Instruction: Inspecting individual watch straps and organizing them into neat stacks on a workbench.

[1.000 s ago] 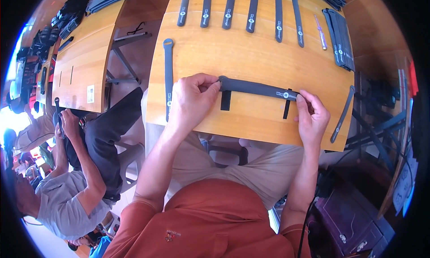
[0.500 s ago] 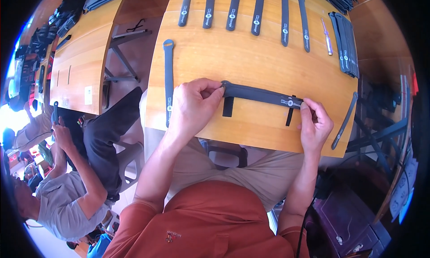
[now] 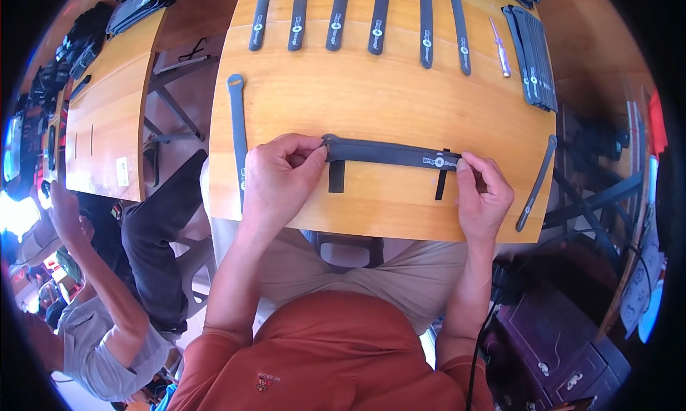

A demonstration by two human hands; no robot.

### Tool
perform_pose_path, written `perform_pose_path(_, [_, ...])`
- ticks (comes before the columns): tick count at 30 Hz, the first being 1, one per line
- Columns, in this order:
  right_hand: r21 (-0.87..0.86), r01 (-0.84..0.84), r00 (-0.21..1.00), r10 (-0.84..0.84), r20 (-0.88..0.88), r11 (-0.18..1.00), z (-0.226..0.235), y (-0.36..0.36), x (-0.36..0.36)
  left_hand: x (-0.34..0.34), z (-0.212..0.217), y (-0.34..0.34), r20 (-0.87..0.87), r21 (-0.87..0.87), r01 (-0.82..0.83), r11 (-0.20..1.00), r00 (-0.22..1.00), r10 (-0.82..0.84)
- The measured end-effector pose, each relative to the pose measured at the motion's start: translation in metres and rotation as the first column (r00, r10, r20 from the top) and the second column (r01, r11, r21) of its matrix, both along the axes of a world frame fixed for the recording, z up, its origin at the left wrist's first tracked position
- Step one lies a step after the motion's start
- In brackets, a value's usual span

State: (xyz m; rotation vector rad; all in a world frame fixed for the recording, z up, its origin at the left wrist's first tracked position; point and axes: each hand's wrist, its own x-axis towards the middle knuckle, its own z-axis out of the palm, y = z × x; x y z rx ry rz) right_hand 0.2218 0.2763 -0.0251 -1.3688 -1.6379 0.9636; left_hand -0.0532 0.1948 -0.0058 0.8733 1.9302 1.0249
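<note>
Both hands on the same dark strap (image 3: 386,152), laid flat and crosswise on the wooden table (image 3: 371,97), near its front edge

Left hand (image 3: 275,182): fingers curled, thumb and forefinger pinching the strap's left end. Right hand (image 3: 482,197): fingertips (image 3: 464,164) pressed down on the right end, just past the white printed patch. Neither hand is released

Change vs the two earlier frames: almost none in the grip. Same pinch left, same press right, strap stretched between them in all three. The view has drifted slightly, so the table sits a bit differently in frame, and the strap reads a touch straighter now. My read: a hold-and-align phase, strap being kept taut and flat, not being moved anywhere

Hanging off the strap toward the person: a short dark tab (image 3: 336,177) just right of the left fingers, and a thinner dark piece (image 3: 441,184) just left of the right fingers

Outboard of the left hand: a single strap lying lengthwise (image 3: 237,125), its lower end touching or just under the hand. Outboard of the right hand: a slim curved strap (image 3: 537,182), apart from the fingers

Beyond the fingers, far side of table: a row of straps (image 3: 379,18) laid out side by side, a small purple pen-like tool (image 3: 500,38), then a stack of straps (image 3: 534,61) at the far right

Off to the left, another person's arm (image 3: 107,297) beside a second table (image 3: 107,104); not involved
</note>
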Motion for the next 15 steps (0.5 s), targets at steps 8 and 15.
perform_pose_path(8, [0.087,-0.041,0.998,0.037,0.048,0.995,0.0,0.0013,-0.0005,0.0005,-0.0061,-0.0007,0.011,-0.01,-0.033,0.999,0.999,0.033])
perform_pose_path(15, [0.123,-0.061,0.995,0.051,0.084,0.99,-0.0029,0.002,-0.0007,-0.0014,-0.005,-0.001,0.039,-0.022,-0.032,0.999,0.999,0.032])
